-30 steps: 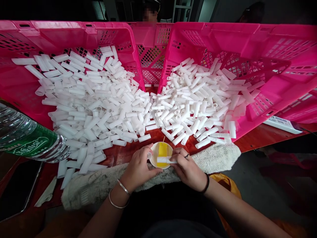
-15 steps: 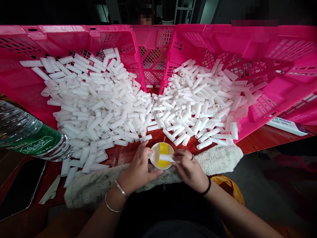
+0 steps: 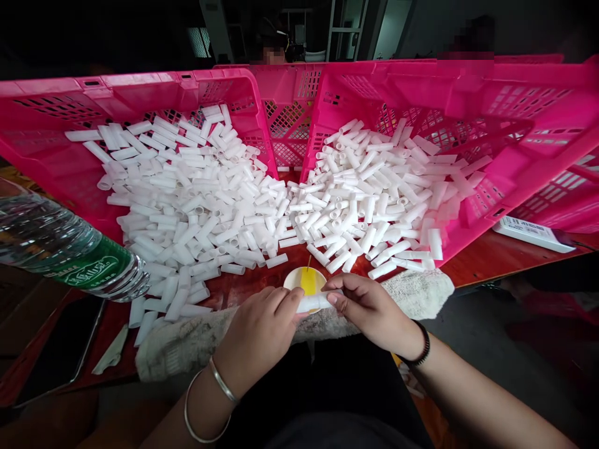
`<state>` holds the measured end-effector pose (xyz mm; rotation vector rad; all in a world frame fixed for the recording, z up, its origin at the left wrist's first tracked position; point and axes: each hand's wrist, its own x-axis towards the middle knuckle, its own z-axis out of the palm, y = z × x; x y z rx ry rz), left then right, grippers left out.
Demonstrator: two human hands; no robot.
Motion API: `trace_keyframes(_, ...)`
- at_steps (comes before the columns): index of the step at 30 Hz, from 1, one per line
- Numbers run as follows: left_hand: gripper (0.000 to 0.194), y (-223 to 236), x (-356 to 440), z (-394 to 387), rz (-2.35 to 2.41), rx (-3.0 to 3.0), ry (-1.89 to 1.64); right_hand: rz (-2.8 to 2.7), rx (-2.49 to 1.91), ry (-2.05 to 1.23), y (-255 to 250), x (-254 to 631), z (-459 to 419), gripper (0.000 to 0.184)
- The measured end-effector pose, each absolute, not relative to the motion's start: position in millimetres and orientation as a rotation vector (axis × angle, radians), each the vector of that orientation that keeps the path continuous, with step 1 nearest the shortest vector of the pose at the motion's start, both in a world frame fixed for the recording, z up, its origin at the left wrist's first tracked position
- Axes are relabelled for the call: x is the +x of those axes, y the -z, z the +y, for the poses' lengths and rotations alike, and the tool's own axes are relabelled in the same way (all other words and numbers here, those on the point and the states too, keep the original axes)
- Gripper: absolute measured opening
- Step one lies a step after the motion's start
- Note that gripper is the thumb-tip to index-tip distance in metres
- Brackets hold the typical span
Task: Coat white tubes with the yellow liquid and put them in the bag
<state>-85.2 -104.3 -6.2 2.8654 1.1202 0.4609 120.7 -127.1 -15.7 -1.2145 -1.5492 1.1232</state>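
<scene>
A short white plastic tube (image 3: pixel 311 303) lies level between my hands, above the near edge of a small white dish. My left hand (image 3: pixel 262 330) is closed around its left end. My right hand (image 3: pixel 369 305) pinches its right end between thumb and fingers. A faint step shows partway along the tube; whether this is one piece or two fitted together, I cannot tell. Behind it, the dish (image 3: pixel 291 278) contains something flat and yellow (image 3: pixel 309 282), with a thin stick (image 3: pixel 308 262) poking up at the far rim. My fingers hide both tube ends.
Loose white tubes spill from two tipped pink crates, one at left (image 3: pixel 47 137) and one at right (image 3: pixel 468 87). A water bottle (image 3: pixel 98 262) leans in at left above a phone (image 3: pixel 58 349). A rolled towel (image 3: pixel 187 349) lines the near table edge. A person is beyond the crates.
My left hand has moved right and turned over onto the tube. The right hand has shifted slightly right, and the tube that it held over the dish now spans both hands.
</scene>
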Motion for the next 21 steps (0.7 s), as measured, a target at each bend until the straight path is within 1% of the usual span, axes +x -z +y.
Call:
trace_keyframes(3,0.019,1,-82,-115,1.149,2.686,-0.439,-1.715,-1.199,-0.976,10,125,-129,0.023)
trace_keyframes(7,0.015,-9,-77,-127,1.136,2.348,-0.46,-1.841,-1.102,-0.769,3,127,-136,0.016)
trace_keyframes(10,0.015,-14,-76,-132,1.111,2.198,-0.487,-1.873,-1.067,-0.73,-2,132,-141,0.015)
trace_keyframes(13,0.018,-8,-82,-130,1.118,2.18,-0.649,-1.78,-1.152,-0.784,-6,140,-145,0.017)
trace_keyframes(16,0.02,4,-91,-124,1.206,2.097,-0.889,-1.541,-1.253,-0.935,-9,146,-147,0.025)
trace_keyframes(18,0.021,12,-93,-122,1.19,1.875,-0.998,-1.358,-1.266,-1.086,-10,145,-149,0.033)
trace_keyframes(21,0.023,18,-87,-124,1.029,1.416,-1.128,-1.111,-1.266,-1.252,-10,138,-152,0.044)
